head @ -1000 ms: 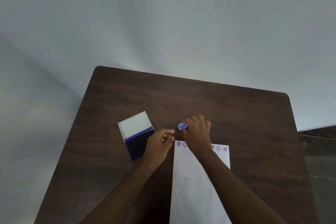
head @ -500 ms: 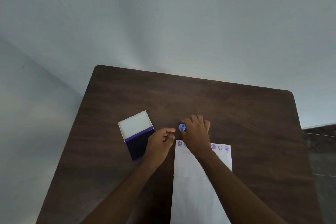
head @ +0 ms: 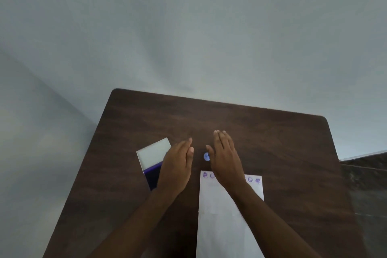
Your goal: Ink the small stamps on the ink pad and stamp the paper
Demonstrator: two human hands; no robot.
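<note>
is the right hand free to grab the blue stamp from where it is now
Probably yes. The right hand is open and empty, and the blue stamp lies on the table just beside its thumb, with nothing between them.

The place is a bare, plain room; whether home or office cannot be told. A dark wood-grain worktop (head: 261, 142) with rounded corners stands against unadorned pale walls (head: 188, 27), and a dark floor (head: 368, 184) shows at right.
</note>
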